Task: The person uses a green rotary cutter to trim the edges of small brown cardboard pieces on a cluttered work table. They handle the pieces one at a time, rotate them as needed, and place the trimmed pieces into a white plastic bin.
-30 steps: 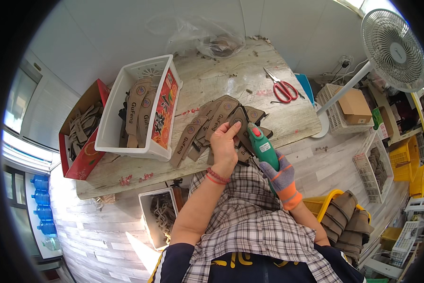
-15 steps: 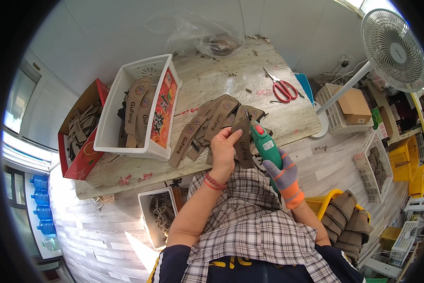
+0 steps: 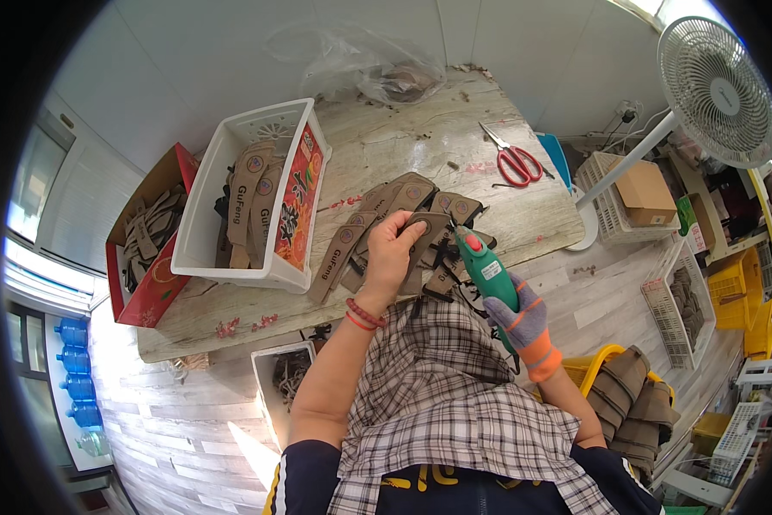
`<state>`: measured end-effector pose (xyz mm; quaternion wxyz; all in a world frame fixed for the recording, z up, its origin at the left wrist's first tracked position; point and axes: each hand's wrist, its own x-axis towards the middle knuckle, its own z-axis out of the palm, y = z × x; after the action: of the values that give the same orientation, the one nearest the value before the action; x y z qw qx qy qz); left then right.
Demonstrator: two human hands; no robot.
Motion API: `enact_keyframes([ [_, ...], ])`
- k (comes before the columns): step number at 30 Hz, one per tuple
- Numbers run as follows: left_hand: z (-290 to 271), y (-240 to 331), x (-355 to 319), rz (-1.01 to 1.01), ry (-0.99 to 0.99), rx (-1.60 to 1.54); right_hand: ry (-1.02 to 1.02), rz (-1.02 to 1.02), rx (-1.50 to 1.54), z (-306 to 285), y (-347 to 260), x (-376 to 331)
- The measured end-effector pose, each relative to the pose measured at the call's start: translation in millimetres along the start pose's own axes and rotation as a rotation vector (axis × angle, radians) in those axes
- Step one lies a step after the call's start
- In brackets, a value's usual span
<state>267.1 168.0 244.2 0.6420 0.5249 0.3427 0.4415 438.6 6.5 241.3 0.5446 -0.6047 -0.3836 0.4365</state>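
My bare left hand [image 3: 393,257], a bead bracelet at its wrist, pinches a brown printed fabric strap [image 3: 430,230] over the near edge of the table. My right hand [image 3: 518,316], in a grey and orange glove, is wrapped round a green handheld power tool [image 3: 487,268] with a red button. The tool's dark narrow tip [image 3: 453,221] is at the right end of the held strap; whether they touch I cannot tell. Under and around my left hand lies a pile of similar straps [image 3: 343,249], some with black ends.
A white plastic bin [image 3: 231,272] and a red box [image 3: 127,302], both holding straps, stand at the left. Red-handled scissors [image 3: 516,163] lie at the right of the table [image 3: 455,112]. A fan [image 3: 721,94] stands beyond; a yellow basket [image 3: 582,371] is by my right forearm.
My left hand has shifted left and slightly away from me, and the strap in it has turned from hanging toward me to lying across the pile. The tool has moved slightly nearer me.
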Motion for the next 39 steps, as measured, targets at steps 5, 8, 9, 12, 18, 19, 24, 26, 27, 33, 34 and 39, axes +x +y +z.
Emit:
enact_keyframes([
  [5,-11,5,7,-0.015,-0.08,0.094,-0.02,-0.039,-0.062,-4,-1,0],
  [8,-17,11,11,-0.012,-0.133,0.148,-0.043,-0.055,-0.086,-7,0,0],
  [9,-19,14,12,-0.003,-0.151,0.17,-0.051,-0.058,-0.09,-9,0,0],
  [12,-24,22,16,0.006,-0.2,0.263,-0.082,-0.075,-0.1,-12,1,-1],
  [18,-33,36,24,0.063,-0.318,0.561,-0.123,-0.136,-0.178,-16,4,-1],
  [19,-33,39,24,0.068,-0.328,0.601,-0.13,-0.105,-0.18,-16,2,-1],
  [24,-37,37,18,0.057,-0.34,0.668,-0.157,0.019,-0.05,-8,-2,-5],
  [26,-56,25,16,0.044,-0.247,0.695,-0.159,0.004,-0.107,-9,-1,-5],
  [27,-68,21,16,0.004,-0.171,0.707,-0.156,-0.004,-0.134,-9,-1,-6],
  [33,-65,8,21,0.434,0.224,1.298,-0.094,0.074,0.021,-5,2,-8],
  [34,-56,0,30,0.456,0.229,1.316,-0.07,0.079,0.015,-3,6,-8],
  [39,-13,-28,61,0.447,0.211,1.415,0.025,0.109,-0.042,1,18,-3],
])
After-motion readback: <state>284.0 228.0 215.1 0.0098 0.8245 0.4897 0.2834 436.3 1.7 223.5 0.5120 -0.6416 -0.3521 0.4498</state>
